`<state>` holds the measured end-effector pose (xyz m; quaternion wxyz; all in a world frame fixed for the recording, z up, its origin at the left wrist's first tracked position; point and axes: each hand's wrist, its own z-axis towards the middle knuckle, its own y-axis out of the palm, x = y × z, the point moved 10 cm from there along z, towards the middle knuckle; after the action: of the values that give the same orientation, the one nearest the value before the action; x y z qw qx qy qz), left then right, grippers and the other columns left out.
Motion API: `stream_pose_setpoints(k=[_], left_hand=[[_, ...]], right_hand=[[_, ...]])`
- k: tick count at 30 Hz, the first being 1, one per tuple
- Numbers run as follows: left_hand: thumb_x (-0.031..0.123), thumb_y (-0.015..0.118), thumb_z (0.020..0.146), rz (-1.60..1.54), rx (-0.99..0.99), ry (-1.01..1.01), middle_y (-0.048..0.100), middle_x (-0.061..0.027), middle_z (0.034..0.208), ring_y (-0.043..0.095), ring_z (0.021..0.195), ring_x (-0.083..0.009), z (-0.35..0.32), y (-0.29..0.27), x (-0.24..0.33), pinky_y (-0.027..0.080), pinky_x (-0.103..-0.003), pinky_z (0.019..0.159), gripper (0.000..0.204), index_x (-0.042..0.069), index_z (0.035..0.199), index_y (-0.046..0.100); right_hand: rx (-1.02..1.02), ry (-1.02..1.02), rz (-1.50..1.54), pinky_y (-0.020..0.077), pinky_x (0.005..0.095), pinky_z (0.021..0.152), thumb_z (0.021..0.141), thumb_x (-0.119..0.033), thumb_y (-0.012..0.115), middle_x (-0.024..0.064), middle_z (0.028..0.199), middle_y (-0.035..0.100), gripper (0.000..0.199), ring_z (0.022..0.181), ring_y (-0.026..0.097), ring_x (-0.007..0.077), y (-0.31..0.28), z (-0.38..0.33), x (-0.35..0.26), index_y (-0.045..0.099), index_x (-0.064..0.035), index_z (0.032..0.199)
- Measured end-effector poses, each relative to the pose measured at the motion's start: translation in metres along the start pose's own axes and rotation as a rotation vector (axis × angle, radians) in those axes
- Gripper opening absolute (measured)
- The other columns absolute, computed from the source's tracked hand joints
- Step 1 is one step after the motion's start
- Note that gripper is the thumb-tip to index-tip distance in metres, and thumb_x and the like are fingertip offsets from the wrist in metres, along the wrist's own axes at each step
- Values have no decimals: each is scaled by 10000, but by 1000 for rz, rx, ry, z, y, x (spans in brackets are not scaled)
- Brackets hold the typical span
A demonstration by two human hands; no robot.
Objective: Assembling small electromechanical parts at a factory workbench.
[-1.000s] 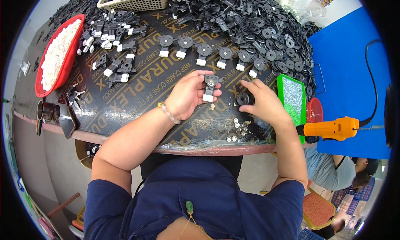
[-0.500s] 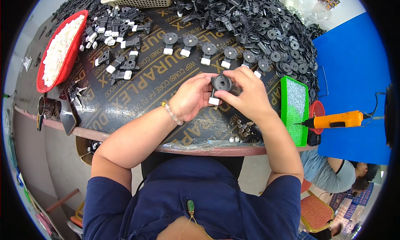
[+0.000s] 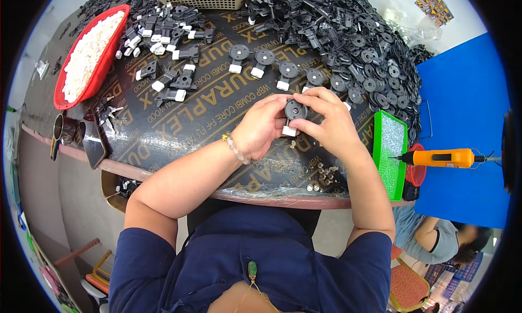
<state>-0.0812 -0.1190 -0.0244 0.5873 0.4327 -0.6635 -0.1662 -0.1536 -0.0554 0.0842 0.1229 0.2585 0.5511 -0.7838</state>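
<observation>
Between both hands, over the near middle of the table, is a black plastic part with a round disc [image 3: 295,110] and a white end piece [image 3: 289,131] pointing toward me. My left hand [image 3: 261,127] grips it from the left side, fingers curled behind it. From the right, my right hand [image 3: 330,120] pinches the disc's edge between thumb and fingers. Just beyond my hands, a curved row of similar black parts with white ends [image 3: 287,71] lies on the table. Near my right forearm sit several small shiny metal pieces [image 3: 325,175].
At the left stands a red basket [image 3: 61,98] of white pieces, beside a pile of black-and-white parts [image 3: 163,33]. Black discs [image 3: 375,68] heap up at the far right. A green tray [image 3: 379,150] holds small metal bits, with an orange electric screwdriver [image 3: 443,158] beside it. Another person [image 3: 435,239] is at lower right.
The whole view has shifted slightly, so the table's things appear farther right. Both hands still hold the black part; its disc's centre looked dark before and shows a lighter spot now.
</observation>
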Motion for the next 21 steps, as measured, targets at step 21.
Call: stream_pose_setpoints(k=[21], left_hand=[[147,719,771,1204,-156,1424,495,-195,1389,528,1247,-415,-112,93,58,422,-535,1053,552,118,1317,647]], right_hand=[[54,-81,-71,502,469,916,837,-221,790,188,1128,648,434,1050,613,397,81,70,5,636,-21,1190]])
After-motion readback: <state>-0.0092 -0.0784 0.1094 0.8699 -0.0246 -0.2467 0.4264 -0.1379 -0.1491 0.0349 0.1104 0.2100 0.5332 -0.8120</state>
